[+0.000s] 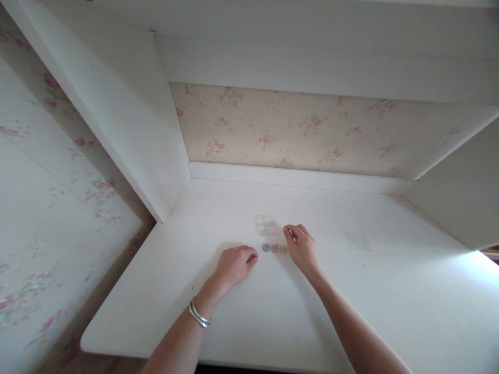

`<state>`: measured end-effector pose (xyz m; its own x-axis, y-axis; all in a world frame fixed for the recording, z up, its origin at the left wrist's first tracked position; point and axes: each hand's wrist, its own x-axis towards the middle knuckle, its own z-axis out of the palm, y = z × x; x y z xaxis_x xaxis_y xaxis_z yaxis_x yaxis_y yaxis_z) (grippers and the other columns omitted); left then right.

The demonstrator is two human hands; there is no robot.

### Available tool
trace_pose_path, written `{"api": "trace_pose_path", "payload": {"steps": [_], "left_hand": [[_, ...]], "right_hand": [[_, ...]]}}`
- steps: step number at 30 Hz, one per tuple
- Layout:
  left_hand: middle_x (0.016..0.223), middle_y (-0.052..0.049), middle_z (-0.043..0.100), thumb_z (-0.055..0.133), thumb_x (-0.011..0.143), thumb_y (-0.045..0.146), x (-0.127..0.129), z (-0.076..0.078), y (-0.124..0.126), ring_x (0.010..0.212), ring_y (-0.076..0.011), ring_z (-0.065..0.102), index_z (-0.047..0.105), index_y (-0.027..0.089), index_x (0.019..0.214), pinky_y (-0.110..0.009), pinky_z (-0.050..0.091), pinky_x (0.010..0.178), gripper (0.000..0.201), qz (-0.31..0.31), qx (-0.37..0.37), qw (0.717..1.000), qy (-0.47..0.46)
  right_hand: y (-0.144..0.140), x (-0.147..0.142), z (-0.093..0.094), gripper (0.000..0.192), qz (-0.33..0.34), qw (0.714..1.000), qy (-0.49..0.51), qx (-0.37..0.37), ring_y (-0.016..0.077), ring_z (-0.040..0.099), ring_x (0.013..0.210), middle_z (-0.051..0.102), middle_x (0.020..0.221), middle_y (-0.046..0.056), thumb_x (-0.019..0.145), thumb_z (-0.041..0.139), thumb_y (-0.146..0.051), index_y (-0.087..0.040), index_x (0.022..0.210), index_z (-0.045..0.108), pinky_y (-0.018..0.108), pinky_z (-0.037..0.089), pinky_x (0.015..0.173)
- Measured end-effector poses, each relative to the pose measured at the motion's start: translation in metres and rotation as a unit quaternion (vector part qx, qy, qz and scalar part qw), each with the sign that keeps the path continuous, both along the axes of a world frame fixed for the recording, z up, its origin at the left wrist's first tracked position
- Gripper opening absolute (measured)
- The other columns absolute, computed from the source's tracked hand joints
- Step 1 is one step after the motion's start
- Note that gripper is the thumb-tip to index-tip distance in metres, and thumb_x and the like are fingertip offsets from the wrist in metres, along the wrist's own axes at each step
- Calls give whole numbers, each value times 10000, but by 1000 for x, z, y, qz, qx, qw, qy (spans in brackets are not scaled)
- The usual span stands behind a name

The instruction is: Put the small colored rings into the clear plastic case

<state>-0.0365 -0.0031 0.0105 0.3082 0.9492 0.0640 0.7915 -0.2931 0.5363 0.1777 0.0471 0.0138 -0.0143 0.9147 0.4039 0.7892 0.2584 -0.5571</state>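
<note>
Coins (275,248) lie in a short row on the white desk (273,322), between our hands. Our left hand (235,265) rests at 9 o'clock of the row, fingers curled loosely, holding nothing we can see. Our right hand (301,246) sits at 3 o'clock, fingertips bent beside the end coin; we cannot tell whether they pinch it. A clear plastic bag (265,224) lies at 12 o'clock. Risk, in our judgement: flat coins resist pinching, so one may slide away or roll across the smooth surface.

Matt white desk (273,322); shiny metal coins (275,248); clear plastic bag (266,224).
</note>
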Motion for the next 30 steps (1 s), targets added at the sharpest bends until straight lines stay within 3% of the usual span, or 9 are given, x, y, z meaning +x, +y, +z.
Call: {"api": "trace_pose_path", "payload": {"steps": [6, 12, 17, 22, 26, 30], "left_hand": [[905, -10, 705, 491, 868, 302, 3, 0, 0, 842, -184, 631, 679, 269, 873, -275, 416, 754, 192, 11, -20, 1000, -13], [906, -6, 701, 477, 878, 302, 5, -3, 1, 831, -173, 632, 659, 257, 890, -269, 419, 743, 188, 25, -22, 999, -5], [889, -33, 692, 452, 886, 374, 6, -6, 10, 825, -169, 633, 628, 212, 909, -253, 443, 722, 240, 52, -53, 993, -87], [761, -30, 657, 424, 893, 411, 21, 4, 28, 681, -148, 599, 600, 170, 897, -233, 435, 625, 299, 49, -46, 986, -154], [771, -28, 656, 439, 888, 379, 37, 11, 52, 673, -142, 586, 604, 174, 912, -228, 422, 621, 264, 59, 3, 989, -133], [824, -36, 671, 469, 874, 327, 47, 8, 73, 738, -150, 600, 633, 190, 878, -237, 425, 683, 214, 64, 47, 994, -73]], "right_hand": [[-13, 20, -18, 362, -14, 998, 50, -21, 148, 547, 684, 596, 794, 40, 897, 377, -425, -199, 887, 660, 269, 401, 649], [-14, 23, -21, 367, -10, 994, 109, -27, 140, 530, 656, 594, 775, 31, 892, 387, -443, -192, 867, 654, 262, 397, 641], [-10, 27, -23, 373, -16, 987, 156, -38, 148, 537, 665, 606, 788, 37, 883, 384, -453, -192, 863, 649, 270, 405, 643], [-8, 28, -24, 369, 2, 984, 173, -44, 152, 552, 689, 623, 834, 48, 890, 371, -437, -190, 910, 644, 282, 415, 667], [-6, 30, -24, 363, 6, 982, 183, -46, 147, 545, 678, 623, 826, 42, 894, 367, -428, -194, 924, 642, 276, 414, 656], [-6, 31, -21, 359, 8, 982, 185, -42, 142, 539, 656, 623, 808, 44, 896, 364, -415, -190, 913, 643, 269, 411, 638]]}}
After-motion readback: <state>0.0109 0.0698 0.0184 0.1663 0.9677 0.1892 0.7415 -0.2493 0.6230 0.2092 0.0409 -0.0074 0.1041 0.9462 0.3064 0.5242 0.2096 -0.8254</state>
